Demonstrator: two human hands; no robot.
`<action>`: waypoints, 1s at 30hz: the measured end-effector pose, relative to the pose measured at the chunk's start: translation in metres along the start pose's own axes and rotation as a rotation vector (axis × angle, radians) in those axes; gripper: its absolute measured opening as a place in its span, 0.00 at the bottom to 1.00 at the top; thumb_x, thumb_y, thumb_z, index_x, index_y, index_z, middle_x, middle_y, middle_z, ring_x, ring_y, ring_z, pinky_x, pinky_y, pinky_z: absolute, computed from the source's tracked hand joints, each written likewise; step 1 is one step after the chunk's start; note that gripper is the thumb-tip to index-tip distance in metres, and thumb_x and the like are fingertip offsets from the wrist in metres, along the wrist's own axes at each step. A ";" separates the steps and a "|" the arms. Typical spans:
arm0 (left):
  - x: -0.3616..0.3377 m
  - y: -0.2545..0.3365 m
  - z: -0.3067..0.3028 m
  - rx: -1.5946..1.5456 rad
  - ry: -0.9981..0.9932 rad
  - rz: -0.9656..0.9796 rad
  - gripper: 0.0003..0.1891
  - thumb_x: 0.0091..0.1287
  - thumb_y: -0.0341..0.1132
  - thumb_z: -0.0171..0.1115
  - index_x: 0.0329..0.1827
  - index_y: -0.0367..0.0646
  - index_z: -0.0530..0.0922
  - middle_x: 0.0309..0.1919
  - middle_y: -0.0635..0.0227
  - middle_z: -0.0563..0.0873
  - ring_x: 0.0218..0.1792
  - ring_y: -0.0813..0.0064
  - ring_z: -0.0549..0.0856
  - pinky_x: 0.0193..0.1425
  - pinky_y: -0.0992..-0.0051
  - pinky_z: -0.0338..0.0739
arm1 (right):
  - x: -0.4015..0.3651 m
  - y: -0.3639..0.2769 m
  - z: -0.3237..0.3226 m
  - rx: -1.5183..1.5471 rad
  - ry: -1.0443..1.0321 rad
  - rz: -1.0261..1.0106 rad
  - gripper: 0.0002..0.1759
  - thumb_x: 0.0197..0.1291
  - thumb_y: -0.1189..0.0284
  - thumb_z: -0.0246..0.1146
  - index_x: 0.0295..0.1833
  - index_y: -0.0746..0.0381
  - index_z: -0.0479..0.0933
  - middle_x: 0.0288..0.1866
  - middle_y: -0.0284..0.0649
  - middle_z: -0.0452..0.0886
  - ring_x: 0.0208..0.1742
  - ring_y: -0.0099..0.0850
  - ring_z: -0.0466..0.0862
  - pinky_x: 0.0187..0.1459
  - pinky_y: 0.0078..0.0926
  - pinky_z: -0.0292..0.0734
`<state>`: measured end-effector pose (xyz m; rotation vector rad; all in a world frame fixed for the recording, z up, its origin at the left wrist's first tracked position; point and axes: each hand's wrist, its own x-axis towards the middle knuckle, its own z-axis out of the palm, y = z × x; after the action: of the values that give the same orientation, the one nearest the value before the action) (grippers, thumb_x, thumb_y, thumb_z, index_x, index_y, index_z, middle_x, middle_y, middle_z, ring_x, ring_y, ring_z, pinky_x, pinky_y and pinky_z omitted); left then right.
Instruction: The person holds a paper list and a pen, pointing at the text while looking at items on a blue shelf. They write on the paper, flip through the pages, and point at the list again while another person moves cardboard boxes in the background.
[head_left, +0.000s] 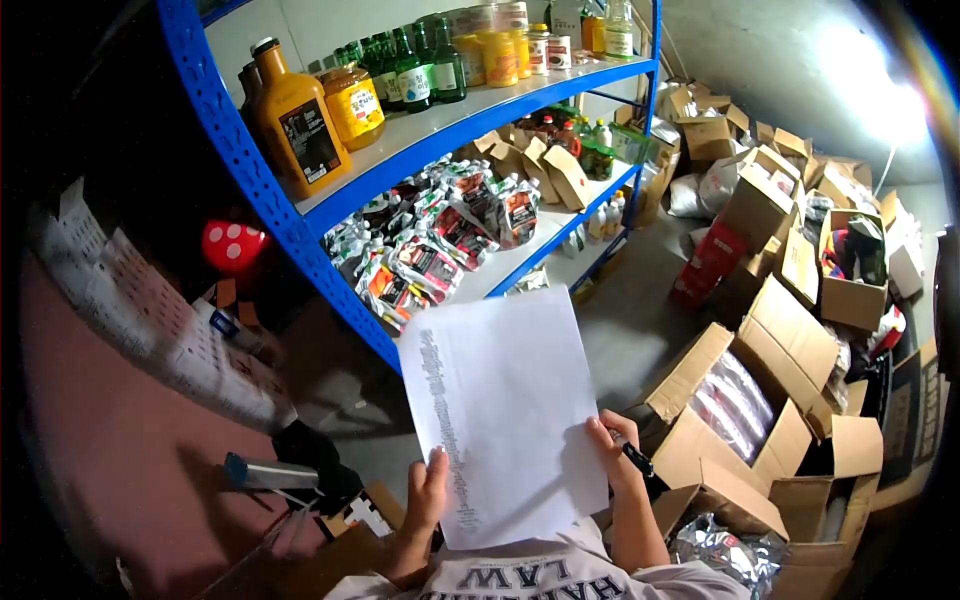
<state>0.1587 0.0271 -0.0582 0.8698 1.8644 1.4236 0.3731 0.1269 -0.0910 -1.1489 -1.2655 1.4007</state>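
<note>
A white sheet of paper [515, 410] with a column of small print along its left side is held up in front of the person's chest. My left hand [428, 488] is closed on the sheet's lower left edge, thumb on top. At the right edge, my right hand [613, 448] pinches the paper and also holds a dark pen [636, 460], which points down and to the right. The fingers behind the sheet are hidden.
Blue-framed shelves [480, 110] carry bottles, jars and pouches [440, 250]. Open cardboard boxes [790, 340] crowd the floor at the right. Printed sheets [165, 310] hang at the left, above a blue-ended roll [270, 472].
</note>
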 end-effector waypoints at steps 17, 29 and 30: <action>-0.030 -0.024 -0.026 -0.143 0.019 0.221 0.18 0.63 0.38 0.45 0.16 0.38 0.64 0.11 0.76 0.63 0.16 0.84 0.60 0.18 0.78 0.53 | -0.028 0.001 0.003 -0.132 -0.065 -0.086 0.19 0.52 0.66 0.57 0.17 0.66 0.63 0.13 0.26 0.61 0.20 0.15 0.58 0.18 0.17 0.54; -0.036 -0.027 -0.039 -0.180 -0.150 0.292 0.17 0.61 0.43 0.47 0.23 0.36 0.67 0.18 0.73 0.68 0.22 0.83 0.64 0.24 0.80 0.60 | -0.035 0.003 -0.004 0.021 -0.191 -0.117 0.13 0.53 0.68 0.55 0.24 0.68 0.70 0.15 0.28 0.66 0.19 0.16 0.63 0.20 0.16 0.59; -0.037 -0.028 -0.038 -0.170 -0.175 0.289 0.17 0.61 0.43 0.47 0.24 0.36 0.67 0.19 0.73 0.68 0.22 0.83 0.63 0.24 0.80 0.60 | -0.035 0.004 -0.004 0.000 -0.169 -0.110 0.13 0.53 0.68 0.55 0.24 0.68 0.70 0.15 0.28 0.65 0.19 0.16 0.63 0.20 0.16 0.59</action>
<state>0.1458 -0.0293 -0.0736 1.1720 1.5093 1.5942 0.3830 0.0931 -0.0931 -0.9609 -1.4254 1.4390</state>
